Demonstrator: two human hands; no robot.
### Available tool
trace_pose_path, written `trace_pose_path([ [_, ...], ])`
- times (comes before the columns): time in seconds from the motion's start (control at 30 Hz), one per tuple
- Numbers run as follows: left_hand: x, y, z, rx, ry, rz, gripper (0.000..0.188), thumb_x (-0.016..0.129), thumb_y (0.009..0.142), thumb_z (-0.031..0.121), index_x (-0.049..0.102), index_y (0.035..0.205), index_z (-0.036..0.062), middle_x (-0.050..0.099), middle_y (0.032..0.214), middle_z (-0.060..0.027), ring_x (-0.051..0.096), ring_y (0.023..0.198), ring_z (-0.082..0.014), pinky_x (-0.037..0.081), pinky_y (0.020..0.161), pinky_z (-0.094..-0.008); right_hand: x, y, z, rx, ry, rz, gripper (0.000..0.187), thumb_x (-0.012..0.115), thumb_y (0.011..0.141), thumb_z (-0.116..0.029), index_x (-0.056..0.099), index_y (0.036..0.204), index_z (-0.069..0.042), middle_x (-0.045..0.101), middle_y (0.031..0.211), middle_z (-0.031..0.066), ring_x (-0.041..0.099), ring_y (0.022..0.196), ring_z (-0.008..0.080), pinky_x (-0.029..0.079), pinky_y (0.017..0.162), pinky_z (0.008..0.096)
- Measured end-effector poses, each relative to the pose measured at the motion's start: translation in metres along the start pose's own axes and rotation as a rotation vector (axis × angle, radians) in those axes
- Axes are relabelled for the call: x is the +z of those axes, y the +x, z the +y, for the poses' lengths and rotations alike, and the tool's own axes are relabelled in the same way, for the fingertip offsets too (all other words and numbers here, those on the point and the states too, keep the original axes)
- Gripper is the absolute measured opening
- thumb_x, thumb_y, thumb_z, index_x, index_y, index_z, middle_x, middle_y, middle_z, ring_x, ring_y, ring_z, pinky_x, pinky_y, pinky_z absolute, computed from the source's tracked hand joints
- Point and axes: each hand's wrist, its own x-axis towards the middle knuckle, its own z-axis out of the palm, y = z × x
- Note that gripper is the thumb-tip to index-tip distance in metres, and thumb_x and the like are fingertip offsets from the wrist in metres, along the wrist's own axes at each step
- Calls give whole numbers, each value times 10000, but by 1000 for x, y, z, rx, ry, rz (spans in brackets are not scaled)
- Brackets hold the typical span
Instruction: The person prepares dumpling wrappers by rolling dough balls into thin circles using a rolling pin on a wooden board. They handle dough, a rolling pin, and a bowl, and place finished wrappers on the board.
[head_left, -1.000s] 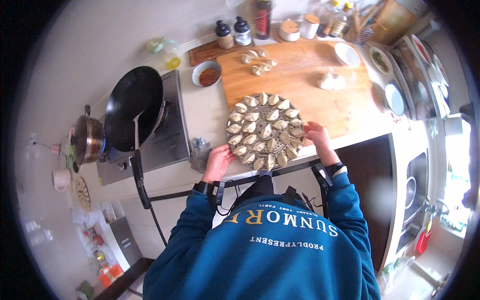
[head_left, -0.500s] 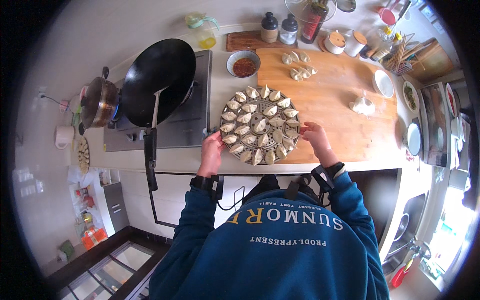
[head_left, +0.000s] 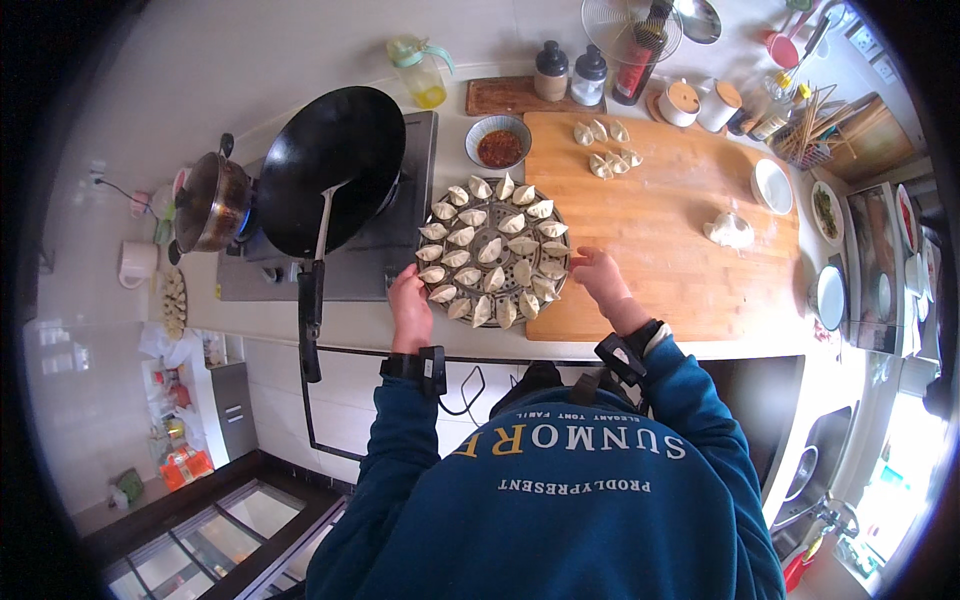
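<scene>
A round perforated steamer tray [head_left: 507, 260] covered with rings of raw dumplings [head_left: 461, 236] is between my two hands at the front of the counter. My left hand [head_left: 410, 312] grips its left rim, the fingers partly hidden under the edge. At the opposite rim, my right hand [head_left: 604, 284] pinches the edge with its fingertips. The tray's right side borders the wooden board [head_left: 660, 260]. Just behind it stands a patterned bowl of red chili sauce [head_left: 498, 148].
Left of the tray, a black wok [head_left: 330, 150] with a spatula [head_left: 323, 235] sits on the stove [head_left: 425, 165], its handle jutting over the counter edge. A lidded pot [head_left: 212, 203] stands over a blue flame. Several dumplings [head_left: 615, 163], dough [head_left: 729, 230] and a white bowl [head_left: 771, 187] lie on the board.
Both hands and the dumpling tray have shifted left, toward the stove and off the board. The whole view has also moved slightly.
</scene>
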Motion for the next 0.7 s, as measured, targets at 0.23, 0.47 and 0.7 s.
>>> trace_pose_path([
  [0.23,-6,2,16,-101,-65,11,451,537,856,151,454,1279,21,544,1167,-110,564,1026,-252,485,857,-374,2,8,4,-20,-54,9,580,603,745,-38,451,1291,83,642,1102,200,631,952,249,500,754,309],
  [0.47,0,-10,48,-219,262,-200,599,514,935,342,312,1414,43,363,1448,-134,486,1184,-349,422,966,-469,11,-1,-4,-153,-234,115,466,677,707,-138,598,1107,89,671,946,249,660,898,344,527,777,392],
  [0.7,-2,-1,56,-211,565,-35,484,609,857,260,470,1284,78,571,1163,-119,622,916,-294,528,722,-367,-60,-8,-20,-301,-592,156,464,599,725,-100,583,1185,-49,656,1039,192,618,978,376,505,841,440],
])
